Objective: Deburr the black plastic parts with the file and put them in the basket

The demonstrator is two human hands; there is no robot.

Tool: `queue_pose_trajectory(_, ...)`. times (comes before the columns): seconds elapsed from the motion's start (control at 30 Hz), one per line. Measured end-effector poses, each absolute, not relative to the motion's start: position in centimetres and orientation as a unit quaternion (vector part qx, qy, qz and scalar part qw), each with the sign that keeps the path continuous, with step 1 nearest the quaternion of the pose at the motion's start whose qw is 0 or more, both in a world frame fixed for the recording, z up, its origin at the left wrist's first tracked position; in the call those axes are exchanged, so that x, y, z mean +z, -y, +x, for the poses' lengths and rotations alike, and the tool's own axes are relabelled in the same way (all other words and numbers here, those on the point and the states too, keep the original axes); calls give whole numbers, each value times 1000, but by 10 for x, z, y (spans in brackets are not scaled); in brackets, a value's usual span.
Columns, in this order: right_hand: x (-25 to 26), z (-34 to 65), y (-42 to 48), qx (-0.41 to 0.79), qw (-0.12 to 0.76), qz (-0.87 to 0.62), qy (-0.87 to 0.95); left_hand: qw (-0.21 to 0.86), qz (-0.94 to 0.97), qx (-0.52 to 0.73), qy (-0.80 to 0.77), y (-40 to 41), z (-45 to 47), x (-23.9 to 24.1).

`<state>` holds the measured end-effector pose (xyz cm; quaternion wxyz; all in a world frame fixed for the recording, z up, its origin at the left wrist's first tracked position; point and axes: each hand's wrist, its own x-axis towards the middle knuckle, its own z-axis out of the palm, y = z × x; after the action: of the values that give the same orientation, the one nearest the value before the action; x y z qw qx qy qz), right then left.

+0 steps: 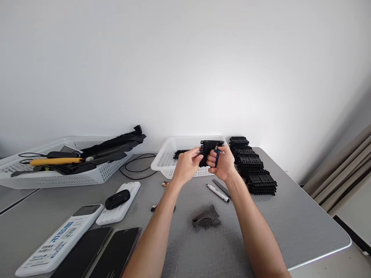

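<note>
A black plastic part (204, 148) with a ridged, toothed edge is held up in front of the white basket. My left hand (189, 162) is closed on its left side, thumb and fingers pinching the edge. Fingers of my right hand (223, 164) curl round a slim dark-blue tool (216, 154), which lies against the right side of the black part; its exact kind is not clear. Stacks of similar black parts (261, 181) stand to the right of my right hand. More black pieces (178, 153) lie in the basket behind my left hand.
The white basket (162, 160) stands against the wall. Below it lie a marker (218, 193), a grey strip (222, 187) and a crumpled dark cloth (207, 217). Phones (116, 251), white power banks (62, 239) and a basket of tools (98, 175) are at left.
</note>
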<state>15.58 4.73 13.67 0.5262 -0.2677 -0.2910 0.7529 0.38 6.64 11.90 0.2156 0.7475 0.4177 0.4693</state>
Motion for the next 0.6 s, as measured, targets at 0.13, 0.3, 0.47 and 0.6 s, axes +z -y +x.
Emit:
queue_pose_trajectory(0.13, 135, 151, -48, 718, 506, -323, 353, 218, 765, 456, -399, -64, 6, 121)
queue_pose_trajectory(0.3, 135, 148, -48, 682, 503, -357, 394, 221, 774, 444, -393, -63, 7, 121)
queue_pose_trajectory(0.47, 139, 149, -42, 677, 518, -328, 408, 226, 742, 476, -414, -65, 7, 121)
queue_pose_trajectory(0.6, 141, 147, -38, 623, 589, -315, 408, 299, 668, 525, -435, -69, 5, 120)
